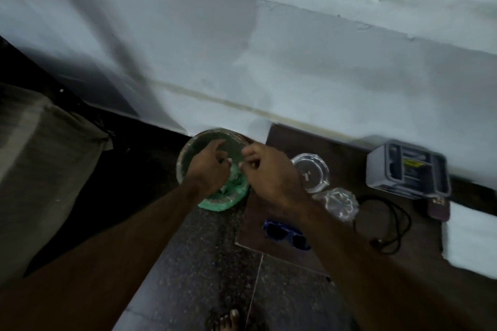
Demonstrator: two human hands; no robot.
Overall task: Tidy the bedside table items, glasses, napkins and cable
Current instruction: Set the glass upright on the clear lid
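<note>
Landmark: the waste bin (188,154), standing on the floor against the left edge of the surface (336,244), probably so napkins drop straight in.

Left hand (208,166) hovers over the bin, fingers loosely spread, holding nothing visible. Right hand (269,172), at the bin's right rim, is curled narrow; what it pinches cannot be told.

Right of the bin: sunglasses (286,234), long axis running down-right; further right, the cable (395,226), loosely coiled.
</note>
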